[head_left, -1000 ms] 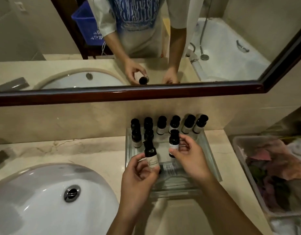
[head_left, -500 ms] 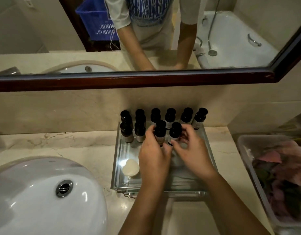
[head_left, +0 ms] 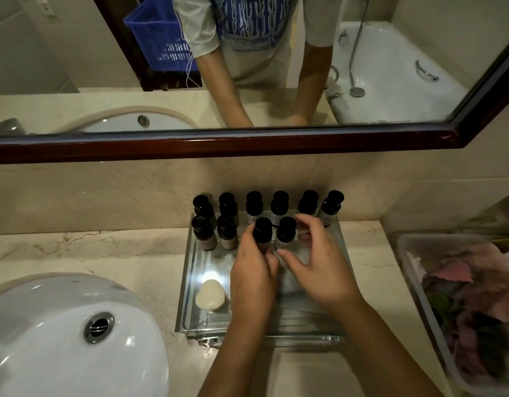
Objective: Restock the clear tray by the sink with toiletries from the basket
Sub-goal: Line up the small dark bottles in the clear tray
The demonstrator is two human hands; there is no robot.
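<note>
The clear tray (head_left: 187,285) lies on the marble counter to the right of the sink. Six dark small bottles (head_left: 279,206) line its back edge, and two more (head_left: 203,233) stand in a second row at the left. My left hand (head_left: 252,285) is wrapped around the lower body of a dark bottle (head_left: 262,229) standing in that second row. Just right of it stands another bottle (head_left: 286,230). My right hand (head_left: 319,270) arches around it, blurred, with thumb and fingers spread apart. A pale soap (head_left: 210,295) lies in the tray's front left.
The white sink (head_left: 61,339) fills the lower left. A clear plastic bin (head_left: 411,270) of pink and dark packets sits at the right edge. A wood-framed mirror (head_left: 219,146) hangs above the backsplash and reflects a blue basket (head_left: 161,38) behind me.
Both hands carried their bottles from above the tray's front back to the second row. My right hand's fingers have spread off its bottle. The soap is now uncovered.
</note>
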